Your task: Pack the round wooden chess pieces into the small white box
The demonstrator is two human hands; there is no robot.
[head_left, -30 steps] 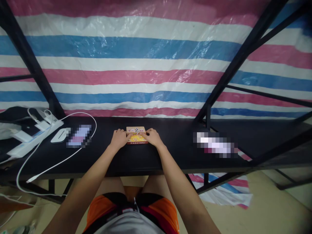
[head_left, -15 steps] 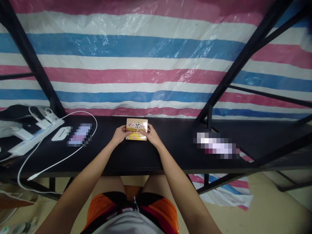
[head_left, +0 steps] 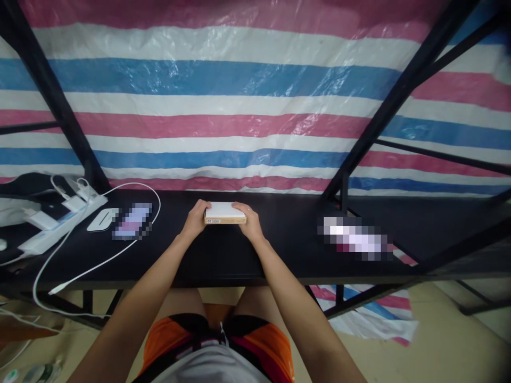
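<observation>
A small flat cardboard box [head_left: 225, 214], the Chinese chess box, is held level between my hands over the black desk [head_left: 223, 255]. It shows a plain white face on top and a tan side edge with small print towards me. My left hand [head_left: 195, 219] grips its left end, with the thumb at the top edge. On the right end my right hand [head_left: 248, 221] is closed in the same way. The fingers beneath the box are hidden.
Left on the desk lie a white power strip [head_left: 59, 226] with plugs, a white flat device [head_left: 102, 219], a blurred-out phone-like object [head_left: 132, 221] and a white cable [head_left: 80, 276]. A pixelated object [head_left: 355, 236] lies right. Striped plastic sheeting [head_left: 223, 125] and black frame bars [head_left: 367, 127] stand behind.
The box has been turned in my hands: its printed yellow face no longer shows, and a white face and the side edge show instead. Both hands still hold it.
</observation>
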